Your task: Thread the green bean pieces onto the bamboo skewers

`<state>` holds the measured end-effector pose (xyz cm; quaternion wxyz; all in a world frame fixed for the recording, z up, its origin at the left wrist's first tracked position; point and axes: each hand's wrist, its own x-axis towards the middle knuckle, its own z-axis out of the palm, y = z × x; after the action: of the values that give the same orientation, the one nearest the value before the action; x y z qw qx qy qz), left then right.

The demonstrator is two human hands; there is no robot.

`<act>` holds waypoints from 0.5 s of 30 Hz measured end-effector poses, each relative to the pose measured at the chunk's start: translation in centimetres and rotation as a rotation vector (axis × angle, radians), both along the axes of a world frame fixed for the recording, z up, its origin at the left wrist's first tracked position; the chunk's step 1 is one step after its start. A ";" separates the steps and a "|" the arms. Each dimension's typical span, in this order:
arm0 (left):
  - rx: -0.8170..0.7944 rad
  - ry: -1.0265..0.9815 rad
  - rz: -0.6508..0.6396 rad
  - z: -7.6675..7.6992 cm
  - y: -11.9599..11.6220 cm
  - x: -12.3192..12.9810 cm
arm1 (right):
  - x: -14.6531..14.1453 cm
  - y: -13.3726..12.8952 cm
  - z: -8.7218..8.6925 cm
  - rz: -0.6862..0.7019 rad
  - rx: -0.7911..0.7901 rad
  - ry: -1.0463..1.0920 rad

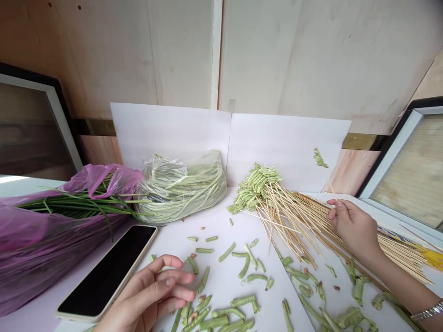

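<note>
My right hand pinches a thin wooden skewer between thumb and fingers. At the skewer's upper end sits a short row of green bean pieces, raised in front of the white board. Below this hand lie many bare skewers. My left hand hovers at the lower left with its fingers apart and loosely bent, nothing visible in them. Scattered cut bean pieces cover the white surface beside it. Finished-looking skewers with packed bean pieces are heaped at the back middle.
A phone lies left of my left hand. Behind it are a purple plastic bag with green stalks and a clear bag of long beans. White boards stand at the back; framed panels flank both sides.
</note>
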<state>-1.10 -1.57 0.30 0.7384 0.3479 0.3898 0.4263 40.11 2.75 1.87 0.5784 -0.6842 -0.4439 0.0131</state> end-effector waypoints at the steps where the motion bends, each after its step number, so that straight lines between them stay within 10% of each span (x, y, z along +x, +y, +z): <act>1: 0.002 -0.003 -0.002 -0.1 0.0 0.0 | 0.4 0.2 -0.1 -0.028 -0.041 -0.034; 10: 0.001 0.000 -0.045 -0.8 0.3 -0.2 | 3.5 0.7 0.7 -0.290 -0.114 -0.131; 15: 0.023 0.013 -0.057 -0.8 0.3 -0.3 | 4.0 1.4 -1.0 -0.032 -0.284 -0.077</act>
<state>-1.39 -1.27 -0.53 0.7437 0.3700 0.3796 0.4073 44.09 4.17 0.90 0.4587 -0.7661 -0.4484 0.0404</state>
